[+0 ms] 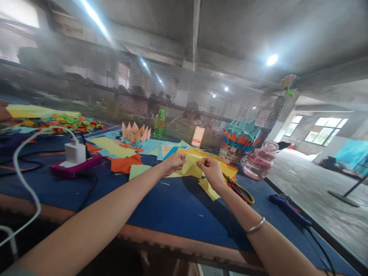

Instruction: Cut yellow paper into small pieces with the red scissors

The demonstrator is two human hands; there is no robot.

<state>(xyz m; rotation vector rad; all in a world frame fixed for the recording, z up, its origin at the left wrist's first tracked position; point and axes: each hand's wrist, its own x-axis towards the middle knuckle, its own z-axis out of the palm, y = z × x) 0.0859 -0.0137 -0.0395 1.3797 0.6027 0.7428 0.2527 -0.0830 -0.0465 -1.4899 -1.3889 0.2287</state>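
Note:
Between my two hands is a piece of yellow paper (192, 164), lifted a little above the blue tabletop. My left hand (174, 164) pinches its left edge with curled fingers. On the right edge, my right hand (211, 171) has thumb and fingers closed on the same paper. Below the right hand, a smaller yellow paper piece (209, 189) lies on the table. Scissors (240, 191) with yellow and red handles rest beside my right wrist, their blades partly hidden. More coloured sheets (227, 168) are spread behind the hands.
A purple power strip (76, 165) with a white charger (75, 152) stands left. Behind are a peach folded-paper crown (136, 133), a green bottle (159, 124) and a blue-orange paper piece (241, 134). A pink jug (258, 163) and a corded blue tool (290, 210) are right.

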